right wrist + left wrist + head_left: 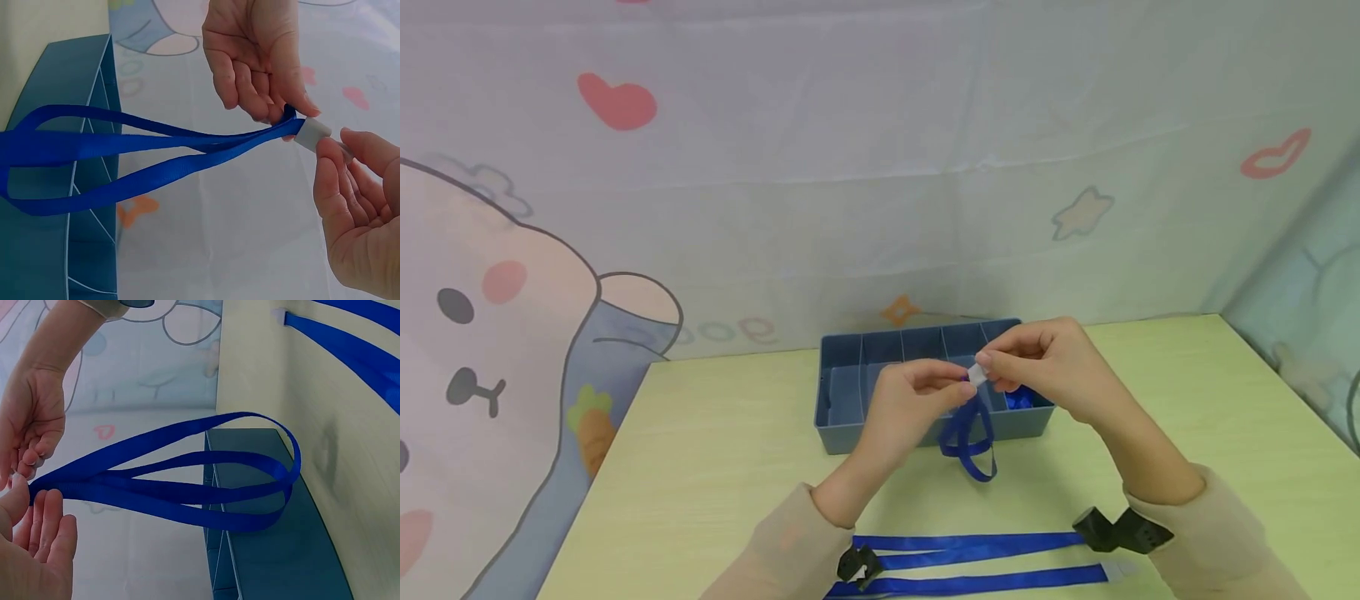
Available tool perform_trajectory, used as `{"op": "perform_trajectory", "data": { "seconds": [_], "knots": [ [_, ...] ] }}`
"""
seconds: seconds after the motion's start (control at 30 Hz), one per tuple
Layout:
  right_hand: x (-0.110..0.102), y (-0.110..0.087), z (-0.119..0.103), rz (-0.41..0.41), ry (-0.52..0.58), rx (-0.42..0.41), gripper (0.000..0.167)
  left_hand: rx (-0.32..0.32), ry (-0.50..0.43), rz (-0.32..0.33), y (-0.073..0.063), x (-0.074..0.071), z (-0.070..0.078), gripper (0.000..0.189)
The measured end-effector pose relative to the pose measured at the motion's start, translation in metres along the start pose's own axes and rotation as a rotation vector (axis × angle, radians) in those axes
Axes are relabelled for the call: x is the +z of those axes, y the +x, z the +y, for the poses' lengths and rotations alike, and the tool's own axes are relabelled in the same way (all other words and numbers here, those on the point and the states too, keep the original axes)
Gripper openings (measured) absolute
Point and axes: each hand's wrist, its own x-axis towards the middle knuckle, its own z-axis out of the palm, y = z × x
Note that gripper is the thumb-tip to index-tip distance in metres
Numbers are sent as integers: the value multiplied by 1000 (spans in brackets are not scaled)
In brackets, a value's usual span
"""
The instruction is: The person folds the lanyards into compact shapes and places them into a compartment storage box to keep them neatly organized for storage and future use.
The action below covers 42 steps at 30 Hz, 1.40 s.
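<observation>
A folded blue lanyard [100,147] hangs in loops from between both hands, in front of and above the grey-blue divided box. Thumb and fingertips of my left hand [910,404] pinch the strap's gathered end, right beside its white plastic clip [312,134]. From the other side, my right hand [1056,371] pinches that clip between thumb and fingers. In the left wrist view the loops spread out past the fingertips, and the clip is hidden there behind the fingers.
The box [842,438] stands near the back of the table, and a blue bundle [1019,398] lies in its rightmost compartment. More blue lanyards [992,581] stretch across the front of the table, one ending in a white clip [1122,571]. A printed curtain [850,208] hangs behind.
</observation>
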Motion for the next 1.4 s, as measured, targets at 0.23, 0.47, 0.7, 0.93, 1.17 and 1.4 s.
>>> {"op": "perform_trajectory", "data": {
  "seconds": [0.23, 0.47, 0.7, 0.93, 1.17, 1.4],
  "knots": [
    [5, 3, 1, 38, 39, 46, 25, 23, 16, 15, -1, 1, -1, 22],
    [9, 5, 0, 57, 30, 44, 26, 51, 76, 40, 1, 3, 0, 22],
    [16, 6, 0, 49, -3, 7, 24, 76, 121, 61, 2, 5, -2, 24],
    [21, 9, 0, 41, -110, -66, 16, 111, 210, 95, 1, 6, -2, 22],
    [26, 9, 0, 46, -148, -73, 15, 148, 272, 113, 2, 6, -3, 12],
    [25, 6, 7, 40, -160, -111, 18, 28, 103, 99, 2, 5, -4, 17]
  ]
}}
